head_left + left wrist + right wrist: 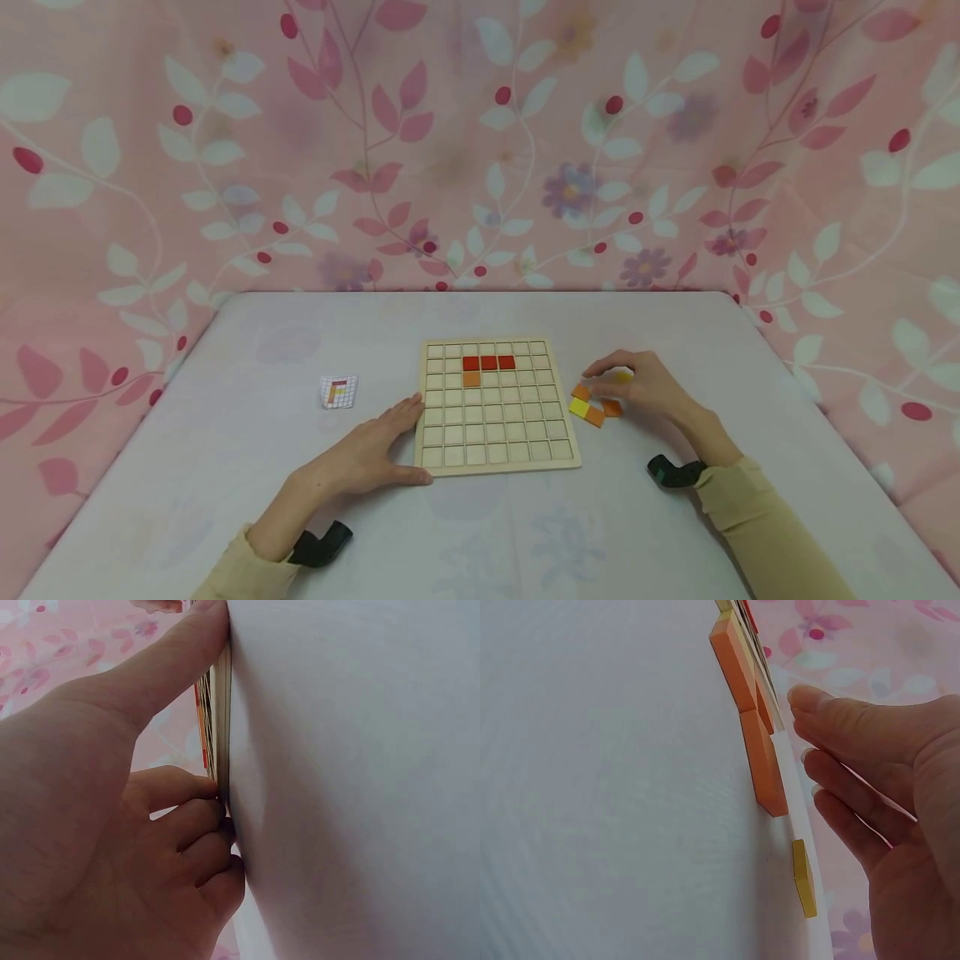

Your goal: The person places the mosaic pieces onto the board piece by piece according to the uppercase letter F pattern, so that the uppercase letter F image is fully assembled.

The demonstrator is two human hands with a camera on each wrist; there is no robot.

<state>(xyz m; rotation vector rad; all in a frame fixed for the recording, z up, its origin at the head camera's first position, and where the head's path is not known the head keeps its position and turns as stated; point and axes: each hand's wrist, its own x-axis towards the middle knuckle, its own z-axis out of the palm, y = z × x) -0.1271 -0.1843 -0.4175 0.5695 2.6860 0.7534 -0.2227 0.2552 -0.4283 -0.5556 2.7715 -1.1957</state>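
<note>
My left hand (360, 450) rests against a wooden grid board (497, 433), fingers along its left edge and thumb at the near left corner. In the left wrist view, the fingertips meet the board's side. Three red tiles (489, 363) form a row in the board's upper part, with one orange tile (471, 379) below the leftmost. Over several loose tiles right of the board hovers my right hand (645, 387), thumb and index finger apart. Among them are a yellow tile (579, 407), an orange tile (595, 417) and another yellow tile (804, 879), partly covered in the head view.
A small paper card (338, 392) with a printed coloured grid pattern lies left of the board. White cloth (510, 533) covers the table. Behind it hangs a pink floral curtain (465, 167). Dark wrist devices (322, 546) are worn on both arms.
</note>
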